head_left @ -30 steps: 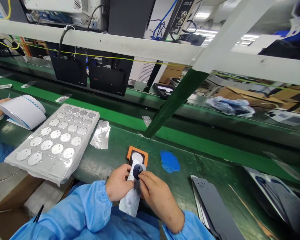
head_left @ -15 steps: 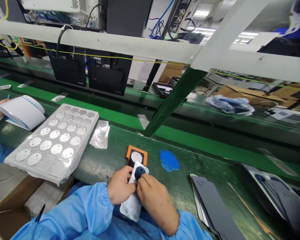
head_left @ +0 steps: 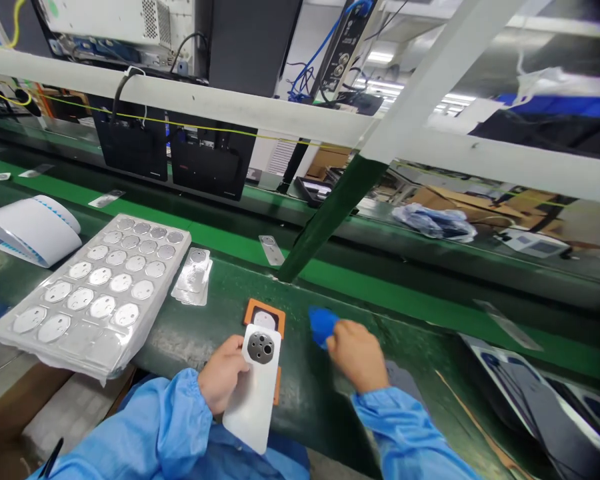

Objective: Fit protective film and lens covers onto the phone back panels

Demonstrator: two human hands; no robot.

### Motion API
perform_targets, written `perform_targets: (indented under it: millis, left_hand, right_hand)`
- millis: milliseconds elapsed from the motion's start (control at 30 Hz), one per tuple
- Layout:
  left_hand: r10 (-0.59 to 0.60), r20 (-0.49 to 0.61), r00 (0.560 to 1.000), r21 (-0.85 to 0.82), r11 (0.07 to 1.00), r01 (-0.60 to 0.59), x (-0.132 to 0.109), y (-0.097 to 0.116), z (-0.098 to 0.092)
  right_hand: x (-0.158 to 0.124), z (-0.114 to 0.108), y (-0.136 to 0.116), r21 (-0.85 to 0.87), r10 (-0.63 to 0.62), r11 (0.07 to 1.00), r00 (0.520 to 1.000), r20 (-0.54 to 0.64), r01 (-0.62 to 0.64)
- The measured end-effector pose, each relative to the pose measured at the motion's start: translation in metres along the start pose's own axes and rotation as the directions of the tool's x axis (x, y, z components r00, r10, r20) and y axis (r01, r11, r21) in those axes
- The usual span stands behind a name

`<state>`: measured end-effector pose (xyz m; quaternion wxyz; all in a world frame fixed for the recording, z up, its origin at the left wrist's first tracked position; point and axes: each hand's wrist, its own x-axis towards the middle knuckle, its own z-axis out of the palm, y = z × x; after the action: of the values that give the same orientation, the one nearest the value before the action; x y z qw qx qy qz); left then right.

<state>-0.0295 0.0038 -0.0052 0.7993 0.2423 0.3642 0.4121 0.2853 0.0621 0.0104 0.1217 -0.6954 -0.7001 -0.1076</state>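
While clasping cover (head_left: 254, 400) by its left side, left hand (head_left: 223, 380) just near of orange jig (head_left: 264, 312); right hand (head_left: 357, 353) touching blue patch (head_left: 321, 323), grip not discernible.

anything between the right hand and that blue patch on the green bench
Nothing visible. The right hand touches the blue patch at its right edge; whether its fingers grip it is unclear. The white back cover in the left hand and the orange fixture sit to the left, out of the way.
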Motion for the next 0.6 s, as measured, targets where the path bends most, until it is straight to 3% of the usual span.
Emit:
perform_targets:
  millis: [67,200,300,367,433,500,567,600]
  left_hand:
    - [-0.010,0.014,1.000,-0.095,0.995,0.012,0.001,0.001,0.002]
    - [0.008,0.080,0.997,-0.259,0.966,0.013,0.004,0.003,0.018]
    - [-0.015,0.207,0.978,-0.374,0.923,0.093,0.006,-0.001,0.040]
    - [-0.063,0.292,0.954,-0.387,0.904,0.178,0.008,-0.006,0.053]
    - [-0.118,0.322,0.939,-0.299,0.929,0.219,0.011,-0.011,0.060]
    - [-0.106,0.248,0.963,-0.095,0.987,0.133,0.014,-0.012,0.054]
    - [0.066,0.103,0.992,0.184,0.979,-0.085,0.017,-0.008,0.038]
    - [0.194,0.040,0.980,0.327,0.924,-0.196,0.018,-0.004,0.027]
  right_hand:
    - [-0.007,0.012,-0.002,0.034,-0.088,0.996,0.994,0.070,0.086]
    - [-0.046,0.007,-0.036,0.170,-0.212,0.964,0.977,0.010,0.207]
    - [-0.086,-0.009,-0.083,0.414,-0.461,0.794,0.885,-0.064,0.444]
    - [-0.103,-0.019,-0.108,0.516,-0.493,0.684,0.849,-0.193,0.515]
    - [-0.105,-0.026,-0.119,0.562,-0.437,0.638,0.848,-0.299,0.526]
    - [-0.091,-0.030,-0.116,0.564,-0.393,0.648,0.859,-0.328,0.512]
    - [-0.069,-0.028,-0.105,0.518,-0.410,0.690,0.863,-0.296,0.506]
    - [-0.057,-0.025,-0.099,0.482,-0.442,0.710,0.858,-0.262,0.513]
